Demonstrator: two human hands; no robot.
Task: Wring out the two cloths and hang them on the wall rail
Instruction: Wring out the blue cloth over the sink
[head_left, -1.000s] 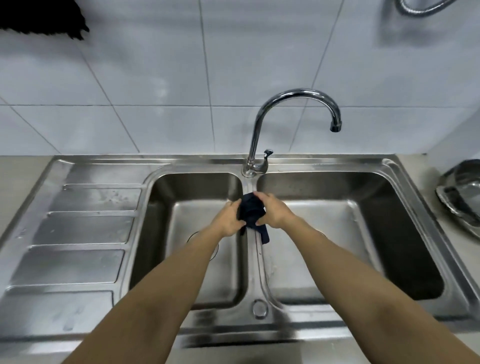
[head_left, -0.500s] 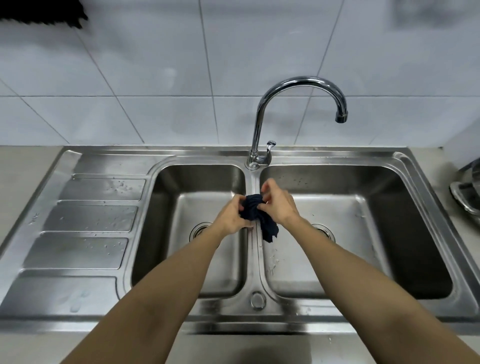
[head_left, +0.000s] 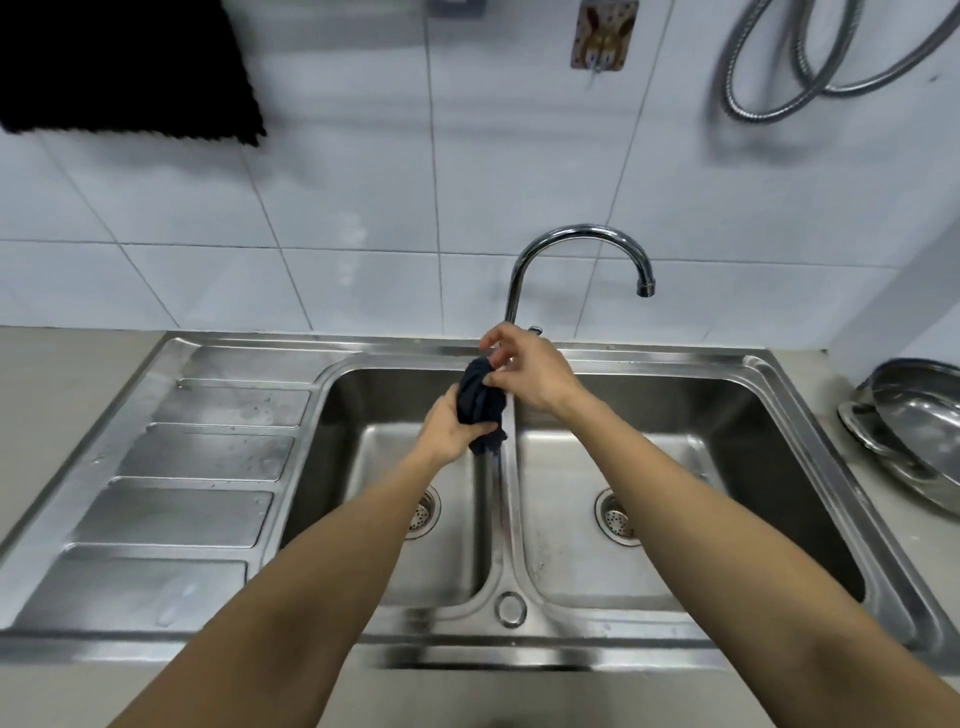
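Over the divider between the two basins, both hands are gripping a bunched dark cloth (head_left: 480, 402). The left hand (head_left: 451, 431) is wrapping its fingers around the lower part of the bundle, with a short tail of fabric hanging out just beneath it. The right hand (head_left: 530, 371) is pinching the top of the bundle between thumb and fingertips, sitting higher and a little farther back than the left, so the cloth is running up at a tilt between them. The two hands are lying close together, the cloth filling the gap between them.

Beneath them, the steel sink (head_left: 779, 379) is showing a drain in each basin: the left drain (head_left: 425, 514) partly hidden by the left forearm, the right drain (head_left: 615, 519) in plain sight. A ribbed drainboard (head_left: 208, 457) is spreading out to the left. Just behind the right hand, the tap (head_left: 576, 241) is arching up and over toward the right basin. On the tabletop (head_left: 52, 395) at the far right, a steel pan (head_left: 914, 415) is sitting tilted. Up on the tiled wall (head_left: 337, 208), a black cloth (head_left: 124, 67) is hanging at the top left, a small hook plate (head_left: 602, 34) is sitting above the tap, and a metal hose (head_left: 810, 88) is looping at the top right.
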